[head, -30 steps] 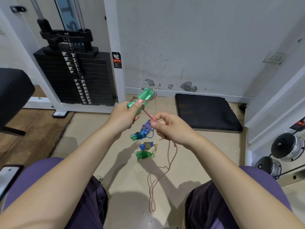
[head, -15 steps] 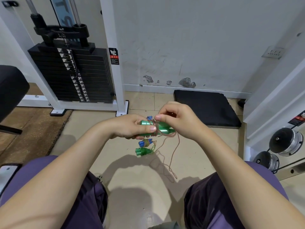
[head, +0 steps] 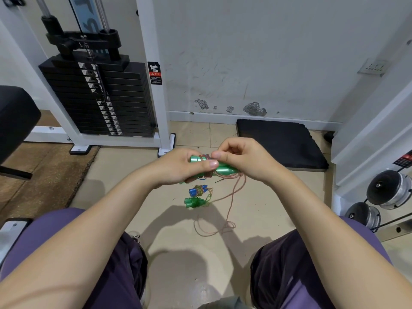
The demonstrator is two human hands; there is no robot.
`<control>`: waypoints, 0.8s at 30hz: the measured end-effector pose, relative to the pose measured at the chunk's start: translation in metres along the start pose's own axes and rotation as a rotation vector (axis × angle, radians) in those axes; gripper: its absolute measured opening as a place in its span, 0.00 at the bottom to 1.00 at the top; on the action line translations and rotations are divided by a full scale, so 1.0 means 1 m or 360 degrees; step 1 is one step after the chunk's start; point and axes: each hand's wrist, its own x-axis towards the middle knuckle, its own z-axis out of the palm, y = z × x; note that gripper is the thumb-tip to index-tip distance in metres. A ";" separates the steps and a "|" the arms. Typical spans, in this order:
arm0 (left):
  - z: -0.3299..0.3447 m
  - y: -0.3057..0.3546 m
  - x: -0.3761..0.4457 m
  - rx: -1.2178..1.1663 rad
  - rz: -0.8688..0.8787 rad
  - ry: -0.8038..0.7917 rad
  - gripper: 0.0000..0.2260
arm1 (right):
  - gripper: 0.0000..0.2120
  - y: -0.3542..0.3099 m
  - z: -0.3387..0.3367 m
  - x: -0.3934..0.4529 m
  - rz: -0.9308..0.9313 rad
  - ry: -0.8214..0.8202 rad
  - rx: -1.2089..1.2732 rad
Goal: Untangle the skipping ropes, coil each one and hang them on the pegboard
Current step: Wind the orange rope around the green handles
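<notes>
Head view. The green handles (head: 213, 167) are held level in front of the person, above the floor (head: 169, 219) and between the knees. They appear to be smooth moulded plastic: light, rigid and probably slippery, so they are best gripped around the barrel, not at the ends. The pinkish rope (head: 231, 197) is thin, limp and light; several turns sit around the handles and the free length drops to the floor, where it lies in loose loops. A cord like this will likely slide off the handles unless each turn is kept taut, so it should be taken close to the wrap, between thumb and fingertip.

Left hand (head: 178, 168): fingers closed around the left part of the green handles, thumb laid across the top and pressing on the wrapped turns.

Right hand (head: 240, 160): fingers curled, thumb and forefinger pinching the rope just at the wrap, touching the handles.

On the floor just below the hands lie a blue-handled bundle (head: 198, 190), wound with yellowish cord, and a green-handled bundle (head: 195, 202) beside it; both look already coiled. No pegboard is visible.
</notes>
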 end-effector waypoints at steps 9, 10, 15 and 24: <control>-0.007 -0.009 0.005 0.0061 -0.0078 0.0277 0.23 | 0.09 0.014 -0.021 0.003 0.0276 -0.0146 0.0158; -0.011 -0.010 0.005 0.0072 -0.0089 0.0282 0.25 | 0.10 0.015 -0.025 0.003 0.0301 -0.0154 0.0192; -0.026 -0.015 0.000 0.0114 -0.0177 0.0208 0.29 | 0.04 0.018 -0.035 -0.002 0.0297 -0.0156 0.0215; -0.026 -0.023 0.006 -0.0073 -0.0201 0.0570 0.20 | 0.05 0.021 -0.034 -0.005 0.0195 0.0217 0.0440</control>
